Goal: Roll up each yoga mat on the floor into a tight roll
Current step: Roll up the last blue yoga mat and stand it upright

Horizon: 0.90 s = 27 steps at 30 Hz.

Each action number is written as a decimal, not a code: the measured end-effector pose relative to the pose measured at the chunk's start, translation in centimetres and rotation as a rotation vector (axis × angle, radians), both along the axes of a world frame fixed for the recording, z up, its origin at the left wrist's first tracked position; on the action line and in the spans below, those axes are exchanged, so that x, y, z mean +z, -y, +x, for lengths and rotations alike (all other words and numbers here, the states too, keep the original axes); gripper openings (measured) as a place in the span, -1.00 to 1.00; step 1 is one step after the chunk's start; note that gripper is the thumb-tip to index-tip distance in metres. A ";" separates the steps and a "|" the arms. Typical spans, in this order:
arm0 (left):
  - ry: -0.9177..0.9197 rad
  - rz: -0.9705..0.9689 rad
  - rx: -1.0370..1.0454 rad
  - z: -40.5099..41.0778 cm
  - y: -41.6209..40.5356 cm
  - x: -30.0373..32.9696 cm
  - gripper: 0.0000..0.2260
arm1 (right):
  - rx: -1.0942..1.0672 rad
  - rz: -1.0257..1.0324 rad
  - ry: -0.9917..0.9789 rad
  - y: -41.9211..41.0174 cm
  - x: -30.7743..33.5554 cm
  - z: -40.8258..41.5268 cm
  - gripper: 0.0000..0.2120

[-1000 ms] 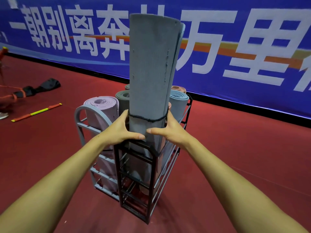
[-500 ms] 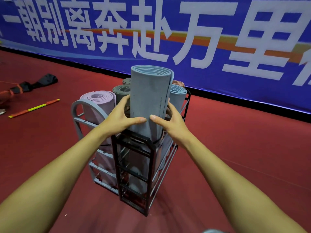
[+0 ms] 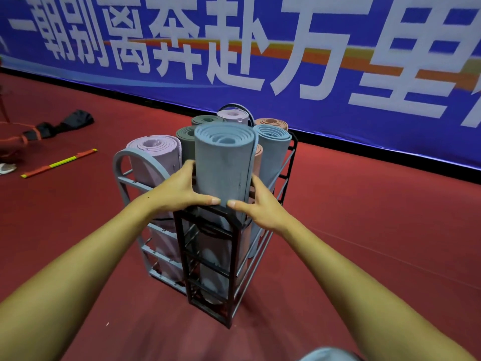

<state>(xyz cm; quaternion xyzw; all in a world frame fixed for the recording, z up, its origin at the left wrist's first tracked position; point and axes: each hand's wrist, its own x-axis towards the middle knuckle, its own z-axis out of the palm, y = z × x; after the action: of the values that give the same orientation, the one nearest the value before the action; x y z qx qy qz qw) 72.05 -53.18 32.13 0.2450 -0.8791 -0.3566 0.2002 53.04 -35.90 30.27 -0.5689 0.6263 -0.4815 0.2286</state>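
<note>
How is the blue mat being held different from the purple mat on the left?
The blue mat is blue-grey; the purple mat is pale lilac. Both hands, left and right, grip the blue one; nothing touches the purple one. The blue stands in the black rack, the purple in the grey rack. Both are rolled and upright.

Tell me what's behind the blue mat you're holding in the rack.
Behind the blue mat stand two green rolls, a lilac roll, an orange one and another blue roll. Their lower parts are hidden.
</note>
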 end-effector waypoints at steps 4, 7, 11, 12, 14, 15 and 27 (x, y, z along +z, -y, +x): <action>-0.148 0.008 0.029 -0.6 -1.5 0.9 0.11 | -0.071 -0.074 0.017 -0.4 -0.1 0.2 -0.14; -0.088 -0.250 -0.002 -0.9 -2.5 1.3 -0.14 | -0.098 -0.120 -0.036 -0.2 0.5 0.6 -0.17; 0.001 -0.389 0.090 -0.7 -2.5 0.3 -0.15 | -0.115 -0.100 -0.145 -0.1 -0.3 0.2 -0.02; 0.018 -0.398 0.118 -0.5 -2.5 0.0 -0.14 | -0.108 -0.103 -0.179 0.1 -0.5 0.0 -0.06; 0.005 -0.382 0.131 -0.4 -2.6 0.0 -0.11 | -0.106 -0.102 -0.183 0.2 -0.4 0.1 -0.12; -0.017 -0.371 0.121 -0.4 -2.6 0.2 -0.11 | -0.112 -0.098 -0.181 0.4 -0.3 0.2 -0.14; 0.224 -0.903 0.142 -4.4 -5.1 3.6 -0.18 | -0.123 -0.033 -0.502 4.9 5.1 -9.3 -0.35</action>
<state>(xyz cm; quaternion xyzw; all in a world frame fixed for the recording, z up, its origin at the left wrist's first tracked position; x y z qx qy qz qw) 67.68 -48.03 35.70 0.2301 -0.9435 0.1045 0.2143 43.73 -40.81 35.40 -0.6354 0.6887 -0.3482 0.0269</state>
